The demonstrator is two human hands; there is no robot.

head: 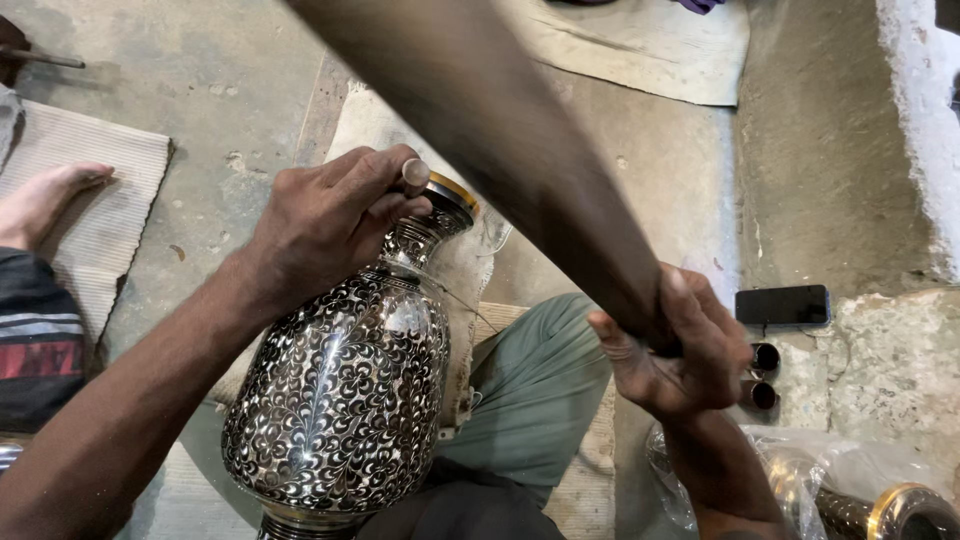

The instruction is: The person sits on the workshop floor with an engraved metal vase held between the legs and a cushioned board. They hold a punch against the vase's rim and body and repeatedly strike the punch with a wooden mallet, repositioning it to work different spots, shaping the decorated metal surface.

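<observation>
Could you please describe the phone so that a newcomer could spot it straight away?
Look right of the right hand, where a rough stone ledge begins. The phone lies flat on its edge, above two small dark cups; it alone is a flat black rectangle.

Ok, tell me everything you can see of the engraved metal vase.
The engraved metal vase is bulbous, dark with dense silvery floral scrollwork, shiny, narrowing to a patterned neck and a brass-coloured rim. It lies tilted, mouth pointing away, against the person's lap. The left hand grips its neck, holding a small round-headed tool there. Its base is cut off by the frame.
</observation>
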